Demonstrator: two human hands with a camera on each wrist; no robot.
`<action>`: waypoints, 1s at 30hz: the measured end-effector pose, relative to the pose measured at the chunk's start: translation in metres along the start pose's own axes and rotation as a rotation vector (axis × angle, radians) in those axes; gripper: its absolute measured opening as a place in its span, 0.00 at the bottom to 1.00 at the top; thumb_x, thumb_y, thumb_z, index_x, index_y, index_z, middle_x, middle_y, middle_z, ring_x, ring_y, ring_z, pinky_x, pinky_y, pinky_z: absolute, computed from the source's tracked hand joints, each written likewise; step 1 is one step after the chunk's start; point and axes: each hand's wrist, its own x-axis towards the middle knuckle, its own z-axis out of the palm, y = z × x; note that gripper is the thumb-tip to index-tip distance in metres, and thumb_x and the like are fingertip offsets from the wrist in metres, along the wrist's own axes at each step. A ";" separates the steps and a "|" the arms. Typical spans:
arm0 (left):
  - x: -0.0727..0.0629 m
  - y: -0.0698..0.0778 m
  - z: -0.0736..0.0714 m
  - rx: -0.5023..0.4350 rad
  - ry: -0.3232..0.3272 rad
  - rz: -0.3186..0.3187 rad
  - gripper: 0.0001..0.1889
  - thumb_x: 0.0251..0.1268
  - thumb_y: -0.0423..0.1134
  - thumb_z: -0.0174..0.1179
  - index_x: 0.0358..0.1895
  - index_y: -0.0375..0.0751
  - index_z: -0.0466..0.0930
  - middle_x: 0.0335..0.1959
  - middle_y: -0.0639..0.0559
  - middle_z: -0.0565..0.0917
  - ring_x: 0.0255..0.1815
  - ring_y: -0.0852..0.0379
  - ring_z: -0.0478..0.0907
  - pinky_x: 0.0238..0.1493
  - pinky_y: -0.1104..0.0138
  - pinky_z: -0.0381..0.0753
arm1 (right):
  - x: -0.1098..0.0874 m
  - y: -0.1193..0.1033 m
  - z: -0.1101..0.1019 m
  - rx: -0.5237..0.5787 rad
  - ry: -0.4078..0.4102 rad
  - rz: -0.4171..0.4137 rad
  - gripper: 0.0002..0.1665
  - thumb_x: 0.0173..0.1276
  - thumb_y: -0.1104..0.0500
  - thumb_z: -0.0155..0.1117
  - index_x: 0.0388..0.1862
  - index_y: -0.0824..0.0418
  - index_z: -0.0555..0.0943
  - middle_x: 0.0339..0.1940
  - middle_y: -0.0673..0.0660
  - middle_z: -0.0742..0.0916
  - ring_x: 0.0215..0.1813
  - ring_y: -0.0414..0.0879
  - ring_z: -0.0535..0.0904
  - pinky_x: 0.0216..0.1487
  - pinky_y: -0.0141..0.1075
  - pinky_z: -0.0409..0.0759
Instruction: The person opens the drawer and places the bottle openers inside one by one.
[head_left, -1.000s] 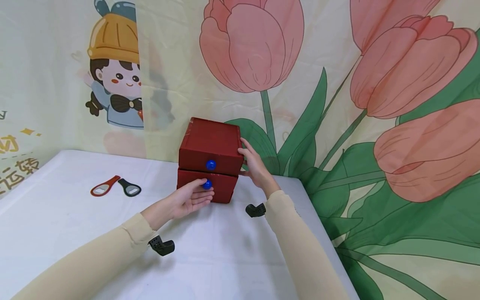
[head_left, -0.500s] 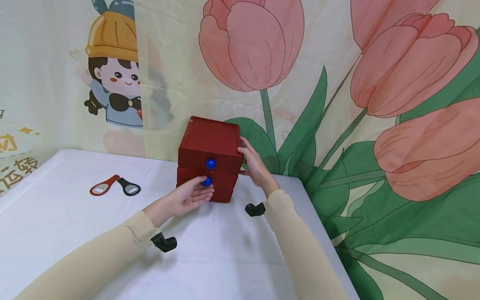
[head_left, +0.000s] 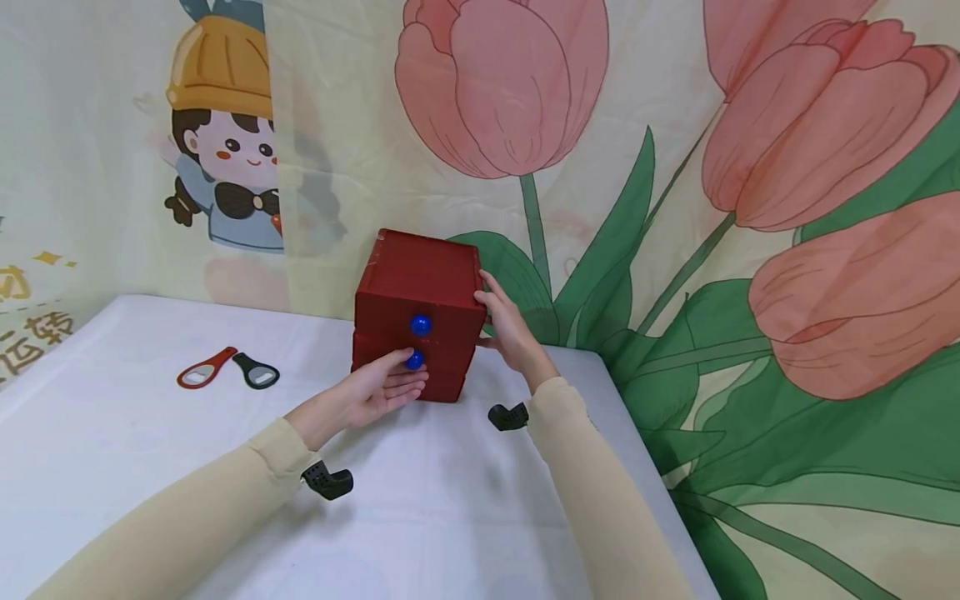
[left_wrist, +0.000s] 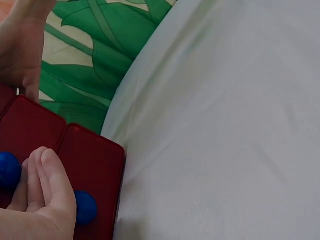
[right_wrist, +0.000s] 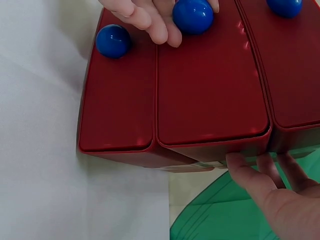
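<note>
A small red chest of drawers [head_left: 427, 275] with round blue knobs stands on the table, and the right wrist view shows three fronts side by side. My left hand [head_left: 367, 396] pinches the middle blue knob [right_wrist: 193, 16] between thumb and fingers, the other fingers lying straight below it. Above is the upper knob [head_left: 421, 325]; the lower knob [right_wrist: 113, 41], visible in the right wrist view, is hidden by that hand in the head view. With fairly straight fingers, my right hand [head_left: 513, 333] touches the chest's right side.
On the white table [head_left: 112, 467], left of the chest, lie a red bottle opener [head_left: 221, 361] and a black bottle opener [head_left: 247, 364]. A cloth backdrop printed with tulips [head_left: 517, 92] hangs close behind and to the right of the table.
The view has tilted slightly downward. The middle knob sits a little closer to the upper one, and the seam between those two fronts shows less. Both hands keep their places on the chest.
</note>
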 end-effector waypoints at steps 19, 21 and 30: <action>-0.014 -0.028 -0.030 0.162 -0.105 -0.123 0.42 0.82 0.61 0.54 0.79 0.27 0.62 0.78 0.30 0.70 0.77 0.38 0.71 0.74 0.52 0.75 | 0.001 0.004 0.000 0.000 0.009 0.002 0.35 0.86 0.42 0.46 0.87 0.29 0.53 0.85 0.50 0.65 0.80 0.59 0.65 0.73 0.68 0.71; -0.013 -0.032 -0.032 0.140 -0.092 -0.133 0.42 0.82 0.60 0.55 0.79 0.26 0.62 0.76 0.31 0.71 0.76 0.39 0.73 0.73 0.52 0.76 | 0.001 0.004 0.000 0.003 0.010 0.001 0.35 0.86 0.42 0.47 0.87 0.29 0.53 0.84 0.50 0.65 0.80 0.59 0.66 0.73 0.68 0.71; -0.002 -0.037 -0.033 0.075 -0.042 -0.132 0.41 0.81 0.58 0.57 0.77 0.24 0.62 0.69 0.34 0.80 0.68 0.43 0.81 0.71 0.54 0.78 | 0.001 0.004 0.000 -0.007 0.010 -0.009 0.35 0.86 0.41 0.46 0.87 0.29 0.53 0.84 0.51 0.66 0.79 0.59 0.67 0.73 0.68 0.71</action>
